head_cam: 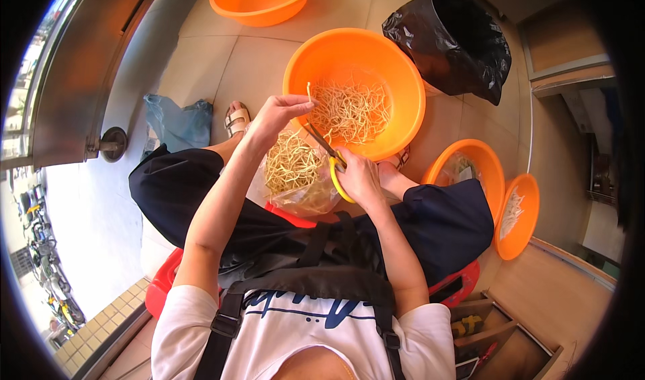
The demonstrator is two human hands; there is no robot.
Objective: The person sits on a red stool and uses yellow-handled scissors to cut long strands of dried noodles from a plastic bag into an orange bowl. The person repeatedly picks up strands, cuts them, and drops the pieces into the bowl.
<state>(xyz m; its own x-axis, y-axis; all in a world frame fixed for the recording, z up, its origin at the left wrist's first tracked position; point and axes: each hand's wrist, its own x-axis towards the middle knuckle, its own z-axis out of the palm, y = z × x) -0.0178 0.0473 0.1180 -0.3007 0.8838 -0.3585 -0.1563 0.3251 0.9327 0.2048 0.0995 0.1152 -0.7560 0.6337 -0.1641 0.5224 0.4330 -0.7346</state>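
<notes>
My left hand [284, 112] pinches a thin pale root-like strand [309, 92] upright over the near left rim of a large orange plastic basin [410, 103]. Cut-looking pale strands [352, 109] lie in a loose heap on the basin's bottom. Scissors with yellow handles [336, 174] are in my right hand [357, 174], their blades pointing up and left, just below the strand's lower end. Whether the blades touch the strand cannot be told. Between my legs, a clear plastic bag [315, 198] holds a bundle of longer, yellowish strands [292, 166].
Another orange basin [264, 2] stands at the top. A black bag-lined bin [446, 40] is beyond the large basin. Two orange basins [496, 178] [531, 224] stand at the right, one holding white pieces [511, 214]. A blue plastic bag [181, 123] lies left, by a sandalled foot [237, 118].
</notes>
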